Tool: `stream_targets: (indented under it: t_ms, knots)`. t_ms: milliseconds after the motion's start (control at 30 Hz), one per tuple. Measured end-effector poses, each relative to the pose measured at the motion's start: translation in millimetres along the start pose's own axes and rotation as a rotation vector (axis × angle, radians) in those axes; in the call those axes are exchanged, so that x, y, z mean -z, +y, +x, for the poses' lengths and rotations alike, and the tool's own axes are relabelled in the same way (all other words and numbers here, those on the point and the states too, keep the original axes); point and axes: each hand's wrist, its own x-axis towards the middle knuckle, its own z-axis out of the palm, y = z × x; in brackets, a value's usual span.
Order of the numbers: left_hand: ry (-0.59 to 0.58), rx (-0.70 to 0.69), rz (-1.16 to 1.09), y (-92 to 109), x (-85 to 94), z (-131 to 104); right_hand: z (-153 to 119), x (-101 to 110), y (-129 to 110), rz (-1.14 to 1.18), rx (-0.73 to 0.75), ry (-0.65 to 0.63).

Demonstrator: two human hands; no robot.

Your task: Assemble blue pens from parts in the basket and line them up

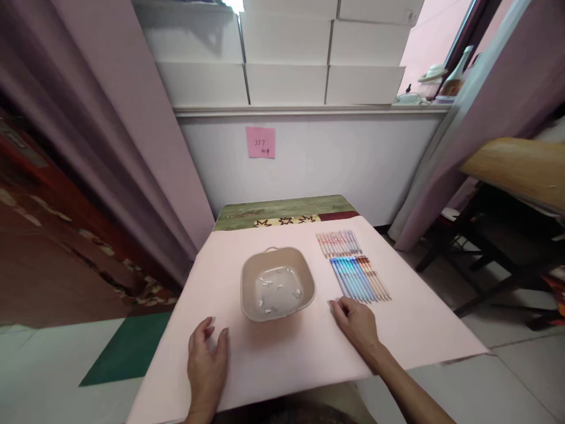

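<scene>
My left hand (207, 360) rests on the pink-covered table, left of a beige basin (248, 294). Its thumb and fingers are apart and hold nothing. Several small white pieces (265, 282), too small to name, lie scattered over the basin's bottom. To the basin's right, my right hand (358, 323) lies on the cover with its fingers curled in, and no object shows in it. Just beyond that hand is a row of blue pens (353, 280) with brown-and-beige pens (374, 280) beside them. Behind them is another row of pale, patterned pens (339, 242).
The pink cover (273, 359) leaves a green patterned strip (282, 210) of the table showing at the back. A pink note (261, 142) is stuck to the white wall. Purple curtains (132, 118) hang at both sides. A dark stool or chair (489, 235) stands at right.
</scene>
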Motion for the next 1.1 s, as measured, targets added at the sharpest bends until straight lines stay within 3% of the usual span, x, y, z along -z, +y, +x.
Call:
stream_targets:
  t_ms: [167, 500, 800, 1100]
  knots:
    - [0.016, -0.009, -0.002, -3.1, -0.4, 0.7, 2.1, -1.4, 3.3, -0.055, 0.021, 0.127]
    - [0.047, -0.025, 0.055, 0.7, -2.3, 2.0, 39.1, -7.9, 15.3, -0.375, -0.056, 0.117]
    - [0.069, -0.033, 0.063, 2.9, -5.8, -0.2, 38.7, -9.6, 22.1, -0.268, -0.088, 0.111]
    - [0.087, -0.067, 0.022, -2.0, -6.1, -6.0, 31.6, -10.0, 23.0, -0.151, 0.013, 0.157]
